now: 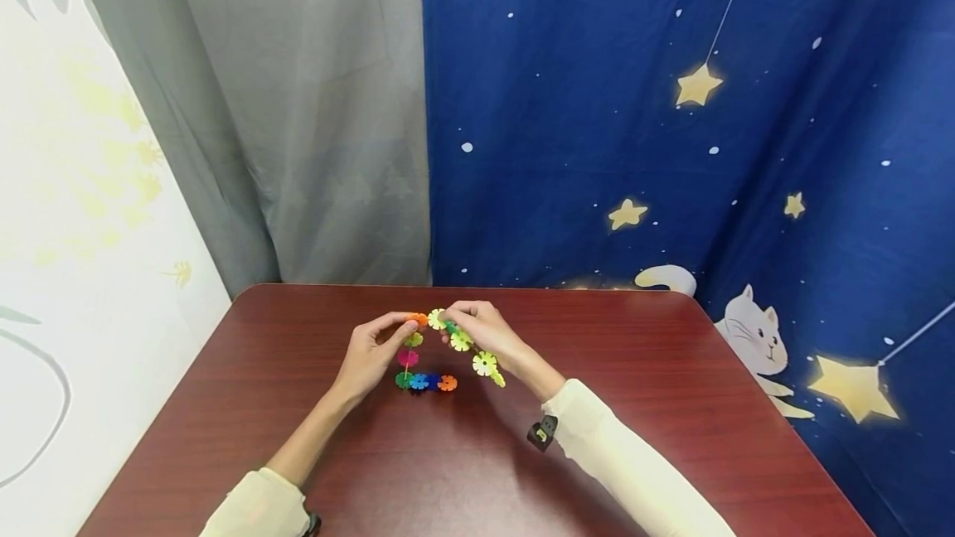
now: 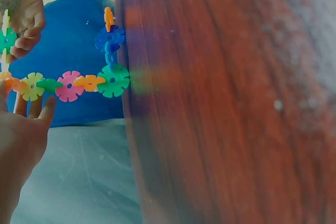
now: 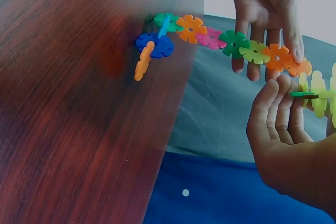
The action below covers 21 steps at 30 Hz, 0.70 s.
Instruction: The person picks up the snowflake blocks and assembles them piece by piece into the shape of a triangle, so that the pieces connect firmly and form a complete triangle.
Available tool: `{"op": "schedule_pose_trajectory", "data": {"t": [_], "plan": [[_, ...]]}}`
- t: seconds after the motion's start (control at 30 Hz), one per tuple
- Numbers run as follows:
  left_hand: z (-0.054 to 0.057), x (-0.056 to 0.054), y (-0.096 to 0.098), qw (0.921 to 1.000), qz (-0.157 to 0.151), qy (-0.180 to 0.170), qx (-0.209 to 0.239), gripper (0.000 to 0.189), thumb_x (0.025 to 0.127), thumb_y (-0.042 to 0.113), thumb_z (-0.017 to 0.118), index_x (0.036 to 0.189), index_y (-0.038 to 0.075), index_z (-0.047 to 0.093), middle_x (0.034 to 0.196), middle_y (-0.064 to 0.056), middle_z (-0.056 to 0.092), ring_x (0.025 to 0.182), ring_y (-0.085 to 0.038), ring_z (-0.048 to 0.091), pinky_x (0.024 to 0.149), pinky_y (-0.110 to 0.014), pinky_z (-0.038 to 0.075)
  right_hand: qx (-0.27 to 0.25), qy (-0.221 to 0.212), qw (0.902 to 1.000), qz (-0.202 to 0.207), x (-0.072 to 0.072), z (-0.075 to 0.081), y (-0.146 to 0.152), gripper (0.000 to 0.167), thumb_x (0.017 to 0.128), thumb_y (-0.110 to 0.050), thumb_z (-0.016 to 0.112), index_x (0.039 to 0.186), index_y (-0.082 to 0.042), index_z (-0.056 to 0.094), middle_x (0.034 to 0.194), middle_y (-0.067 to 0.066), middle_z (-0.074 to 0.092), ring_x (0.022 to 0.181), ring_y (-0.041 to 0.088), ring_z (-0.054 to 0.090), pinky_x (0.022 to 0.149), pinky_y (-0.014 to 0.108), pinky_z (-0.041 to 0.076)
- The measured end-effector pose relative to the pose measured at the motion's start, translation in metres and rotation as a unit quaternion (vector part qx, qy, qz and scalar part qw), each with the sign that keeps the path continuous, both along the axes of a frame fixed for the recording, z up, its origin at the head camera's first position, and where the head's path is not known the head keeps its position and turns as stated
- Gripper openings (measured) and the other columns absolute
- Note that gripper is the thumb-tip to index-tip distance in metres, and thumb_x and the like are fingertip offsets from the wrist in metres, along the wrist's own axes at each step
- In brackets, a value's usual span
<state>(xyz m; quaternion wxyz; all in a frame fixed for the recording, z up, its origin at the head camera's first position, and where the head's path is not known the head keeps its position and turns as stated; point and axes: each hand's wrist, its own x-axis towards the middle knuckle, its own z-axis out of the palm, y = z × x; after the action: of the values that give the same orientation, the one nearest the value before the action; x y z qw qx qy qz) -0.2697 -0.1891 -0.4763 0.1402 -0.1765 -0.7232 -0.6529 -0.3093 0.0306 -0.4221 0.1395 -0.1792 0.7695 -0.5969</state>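
Note:
Flower-shaped plastic discs are slotted edge to edge into a chain with corners. My left hand (image 1: 368, 359) pinches an orange disc (image 3: 298, 67) at the upper corner between thumb and fingers. Below it, the chain runs through a pink disc (image 1: 407, 357) to a green disc (image 2: 113, 81), then turns by blue discs (image 1: 419, 382) to an orange end disc (image 1: 448, 384). My right hand (image 1: 488, 334) grips the part near a green disc (image 3: 303, 94), beside a yellow-green disc (image 1: 436, 319) that meets the left-hand corner. More yellow-green discs (image 1: 485, 364) trail below the right palm.
A dark red-brown wooden table (image 1: 418, 471) lies under the hands. Behind it hang a grey curtain (image 1: 321, 147) and a blue curtain (image 1: 552, 147) with stars. A pale patterned panel (image 1: 82, 272) stands at the left. A black wrist strap (image 1: 542, 433) sits by the right sleeve.

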Motion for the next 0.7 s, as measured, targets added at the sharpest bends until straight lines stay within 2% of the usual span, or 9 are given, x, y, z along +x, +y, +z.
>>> {"op": "schedule_pose_trajectory", "data": {"t": [0.07, 0.2, 0.33, 0.47, 0.6, 0.7], "plan": [[-0.0003, -0.0004, 0.0001, 1.0, 0.004, 0.004, -0.007, 0.019, 0.103, 0.016, 0.067, 0.116, 0.006, 0.076, 0.109, -0.024, 0.074, 0.092, -0.025, 0.076, 0.083, -0.027, 0.061, 0.003, 0.001, 1.0, 0.002, 0.0001, -0.0007, 0.0002, 0.024, 0.101, -0.031, 0.067, 0.096, -0.01, 0.078, 0.085, 0.01, 0.076, 0.078, 0.014, 0.068, 0.061, 0.021, 0.046], [-0.0017, -0.0011, 0.0006, 0.9994, 0.016, 0.012, -0.028, 0.018, 0.102, 0.017, 0.069, 0.115, 0.01, 0.079, 0.11, -0.012, 0.077, 0.093, -0.021, 0.075, 0.083, -0.025, 0.059, 0.003, -0.007, 1.0, 0.001, 0.0002, -0.004, 0.0001, 0.025, 0.101, -0.032, 0.068, 0.096, -0.009, 0.078, 0.084, 0.01, 0.076, 0.074, 0.013, 0.067, 0.059, 0.02, 0.046], [-0.0032, -0.0006, 0.0004, 0.9993, 0.013, 0.015, -0.03, 0.02, 0.101, 0.016, 0.069, 0.117, 0.011, 0.079, 0.113, -0.011, 0.077, 0.095, -0.021, 0.074, 0.084, -0.025, 0.059, -0.019, -0.026, 0.9995, 0.006, -0.0011, -0.0073, -0.0016, 0.025, 0.101, -0.03, 0.069, 0.098, -0.007, 0.078, 0.084, 0.008, 0.076, 0.083, 0.022, 0.073, 0.065, 0.02, 0.051], [-0.0025, 0.0005, 0.0, 0.9994, 0.021, 0.004, -0.027, 0.022, 0.101, 0.018, 0.07, 0.119, 0.01, 0.079, 0.111, -0.016, 0.077, 0.096, -0.02, 0.075, 0.084, -0.024, 0.059, -0.031, -0.031, 0.9989, 0.015, -0.0028, -0.0073, -0.003, 0.025, 0.101, -0.029, 0.068, 0.1, -0.007, 0.079, 0.083, 0.006, 0.077, 0.085, 0.021, 0.073, 0.067, 0.02, 0.052], [-0.0002, 0.0011, 0.0014, 0.9989, 0.034, -0.017, -0.026, 0.025, 0.099, 0.022, 0.073, 0.12, 0.01, 0.079, 0.107, -0.011, 0.079, 0.098, -0.018, 0.075, 0.084, -0.023, 0.059, -0.038, -0.033, 0.9985, 0.022, -0.0046, -0.0077, -0.0037, 0.025, 0.102, -0.028, 0.067, 0.103, -0.006, 0.078, 0.085, 0.006, 0.077, 0.084, 0.014, 0.072, 0.069, 0.02, 0.051], [0.0009, 0.0012, 0.0018, 0.9988, 0.027, -0.029, -0.028, 0.027, 0.1, 0.023, 0.072, 0.124, 0.011, 0.077, 0.107, -0.008, 0.079, 0.098, -0.018, 0.076, 0.085, -0.026, 0.059, -0.035, -0.018, 0.9989, 0.025, -0.0056, -0.0094, -0.0039, 0.025, 0.103, -0.028, 0.066, 0.106, -0.006, 0.078, 0.094, 0.015, 0.077, 0.092, 0.023, 0.075, 0.072, 0.021, 0.052]]}}
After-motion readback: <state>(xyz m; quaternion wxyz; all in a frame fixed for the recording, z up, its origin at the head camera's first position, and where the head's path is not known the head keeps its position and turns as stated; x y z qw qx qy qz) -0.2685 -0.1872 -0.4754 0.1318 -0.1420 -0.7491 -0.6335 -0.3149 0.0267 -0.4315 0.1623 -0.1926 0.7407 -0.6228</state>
